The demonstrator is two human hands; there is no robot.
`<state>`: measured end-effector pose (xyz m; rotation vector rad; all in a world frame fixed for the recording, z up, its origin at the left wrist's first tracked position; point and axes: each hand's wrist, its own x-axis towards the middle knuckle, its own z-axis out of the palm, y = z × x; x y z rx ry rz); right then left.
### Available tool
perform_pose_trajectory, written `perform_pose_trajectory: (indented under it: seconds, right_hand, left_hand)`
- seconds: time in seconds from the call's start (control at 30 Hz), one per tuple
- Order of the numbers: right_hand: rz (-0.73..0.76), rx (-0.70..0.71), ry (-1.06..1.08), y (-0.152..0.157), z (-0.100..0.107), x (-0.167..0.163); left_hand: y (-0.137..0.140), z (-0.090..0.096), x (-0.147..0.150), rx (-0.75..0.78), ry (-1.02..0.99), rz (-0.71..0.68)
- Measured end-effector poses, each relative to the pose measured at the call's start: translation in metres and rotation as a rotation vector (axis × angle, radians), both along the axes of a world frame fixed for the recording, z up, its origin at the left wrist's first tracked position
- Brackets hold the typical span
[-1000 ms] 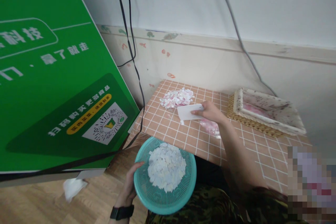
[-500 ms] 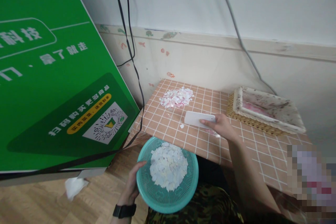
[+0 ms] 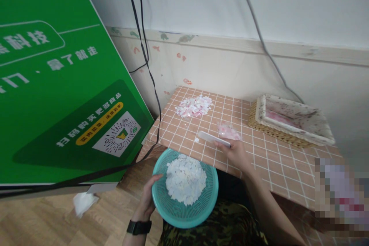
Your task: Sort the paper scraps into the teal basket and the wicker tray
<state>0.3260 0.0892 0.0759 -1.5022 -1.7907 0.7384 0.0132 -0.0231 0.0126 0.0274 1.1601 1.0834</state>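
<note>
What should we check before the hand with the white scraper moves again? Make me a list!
1. Left hand grips the teal basket by its rim: ok.
2. Basket sits just below the table edge: ok.
3. Right hand holds the white scraper firmly: ok.
4. White scraps piled in the basket stay inside the rim: ok, though heaped high.
5. Pink and white scrap pile far back on the table, apart from the scraper: not ok if it is to be swept.
6. Small pink heap beside the scraper, whether the blade touches it: cannot tell.
</note>
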Motion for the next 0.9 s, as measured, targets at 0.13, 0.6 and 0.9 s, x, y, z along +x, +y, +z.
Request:
perform_pose_trajectory:
  seconds: [0.13, 0.6, 0.9]
  right_hand:
    - [0.104, 0.051, 0.02, -0.023, -0.003, -0.023]
    - [-0.27, 0.173, -0.133, 0.015, 0.003, -0.035]
    - [-0.307, 0.134, -0.176, 0.063, -0.011, -0.042]
  left_hand:
    - [0.001, -0.002, -0.002, 0.027, -0.01, 0.002]
    - [0.002, -0.007, -0.004, 0.016, -0.008, 0.036]
    - [0.003, 0.0, -0.002, -0.01, -0.002, 0.013]
